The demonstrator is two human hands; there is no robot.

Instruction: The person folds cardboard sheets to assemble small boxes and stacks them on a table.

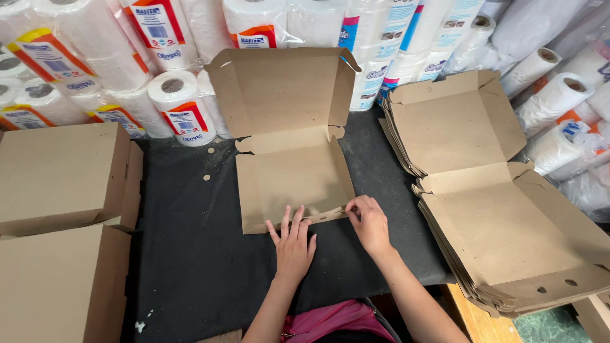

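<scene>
A brown cardboard box blank (293, 171) lies partly folded on the black table (190, 254), its lid flap standing up at the back. My left hand (293, 245) rests flat with fingers spread on the blank's near edge. My right hand (369, 222) pinches the near right corner flap of the same blank between thumb and fingers.
A thick stack of flat box blanks (508, 209) sits at the right. Folded brown boxes (60, 228) are piled at the left. Wrapped paper towel rolls (178, 108) line the back and the right side. Small cardboard punch-outs lie on the table.
</scene>
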